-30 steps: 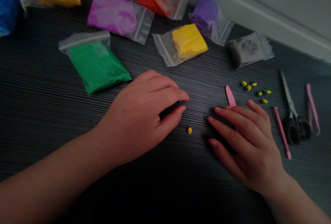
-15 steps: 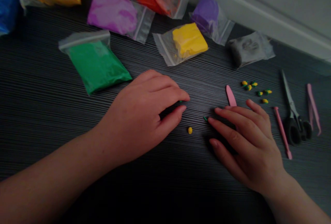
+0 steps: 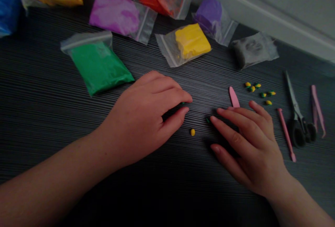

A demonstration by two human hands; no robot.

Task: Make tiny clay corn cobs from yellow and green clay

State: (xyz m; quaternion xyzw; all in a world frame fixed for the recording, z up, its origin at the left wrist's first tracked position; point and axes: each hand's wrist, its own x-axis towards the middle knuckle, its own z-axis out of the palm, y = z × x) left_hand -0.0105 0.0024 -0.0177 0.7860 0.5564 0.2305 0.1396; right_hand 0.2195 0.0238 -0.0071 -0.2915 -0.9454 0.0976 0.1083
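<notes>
My left hand (image 3: 157,110) rests on the dark table with thumb and index finger apart. A tiny green bit of clay (image 3: 183,103) shows at the underside of its index fingertip; whether they touch I cannot tell. My right hand (image 3: 248,143) is spread open, palm down. Its index fingertip is at a thin green clay sliver (image 3: 207,120) on the table. Between the two hands lies a small yellow clay ball (image 3: 193,132). The right fingers partly cover a pink modelling knife (image 3: 233,96).
Several small yellow-and-green clay pieces (image 3: 252,88) lie beyond my right hand. Farther right are a pink stick tool (image 3: 286,134), scissors (image 3: 295,108) and pink tweezers (image 3: 317,110). Bags of coloured clay line the back, including a green bag (image 3: 101,66) and a yellow bag (image 3: 192,42).
My right index fingertip has shifted slightly up beside the green sliver, and the right thumb a little outward. My left hand and the yellow ball stay put.
</notes>
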